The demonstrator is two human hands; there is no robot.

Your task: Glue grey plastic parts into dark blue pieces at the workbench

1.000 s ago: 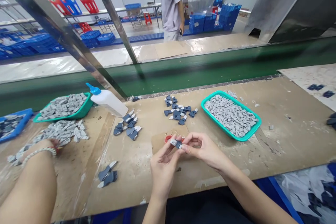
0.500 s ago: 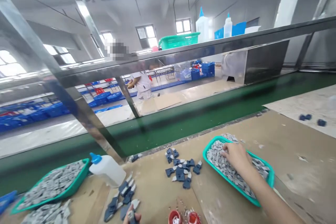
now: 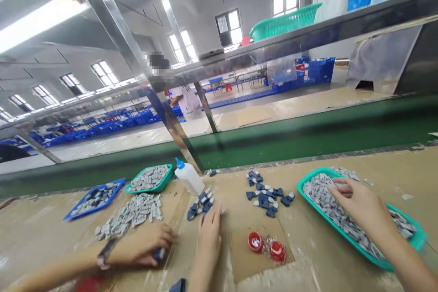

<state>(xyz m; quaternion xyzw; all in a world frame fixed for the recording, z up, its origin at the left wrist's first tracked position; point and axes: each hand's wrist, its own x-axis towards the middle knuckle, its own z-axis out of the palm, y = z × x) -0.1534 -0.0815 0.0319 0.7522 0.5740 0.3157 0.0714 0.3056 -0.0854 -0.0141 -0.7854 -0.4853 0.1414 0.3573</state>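
Observation:
My left hand [image 3: 209,235] reaches to a small cluster of dark blue plastic pieces [image 3: 205,198] with pale grey tips. Its fingers are closed around one such piece, mostly hidden, with a pale tip showing beside the fingertips. My right hand [image 3: 359,205] is over a green basket [image 3: 342,234] full of small grey plastic pieces [image 3: 320,191]. Thumb and fingers are pinched down at the grey pieces; what lies between them is largely hidden. Between my hands lie more dark blue pieces [image 3: 263,200] with pale tips.
A co-worker's hand [image 3: 147,244] with a wristband holds a dark piece at left. Two red cups [image 3: 255,241] stand on cardboard. A white bottle [image 3: 190,178], a green basket [image 3: 163,187], a blue tray [image 3: 77,212] and a grey heap [image 3: 133,214] lie left. A green belt [image 3: 273,133] runs behind.
My view has swung left and down. My left hand has moved forward to the dark blue cluster. My right hand stays at the basket. A co-worker's arm now shows at left.

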